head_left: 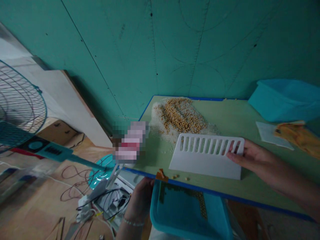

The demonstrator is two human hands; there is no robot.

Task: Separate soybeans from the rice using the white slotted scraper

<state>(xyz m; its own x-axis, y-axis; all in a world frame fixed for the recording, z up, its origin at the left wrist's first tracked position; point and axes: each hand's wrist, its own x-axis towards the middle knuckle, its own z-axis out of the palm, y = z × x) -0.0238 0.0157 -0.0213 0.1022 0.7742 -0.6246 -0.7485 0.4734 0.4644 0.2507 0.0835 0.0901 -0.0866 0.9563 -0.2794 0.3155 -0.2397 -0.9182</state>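
My right hand [255, 158] grips the right end of a white plastic scraper [205, 163] with a row of slots, the thumb across its front. The scraper stands on the table in front of a heap of yellow soybeans [178, 115] mixed with white rice-like grains [157, 111]. Below the table's near edge is a blue plastic tub [191, 225] with some beans inside. My left hand [143, 190] is closed at the tub's back left corner, its fingertips hidden by the tub and the table edge. A few loose beans [176, 176] lie near the edge.
The pale green table [232, 115] has blue edging and meets a green wall. At right stand a blue bin [282, 103], a white cloth [271, 135] and an orange cloth [297, 135]. A fan [20, 103], cables [75, 181] and a blurred-out pink item [131, 140] are at left.
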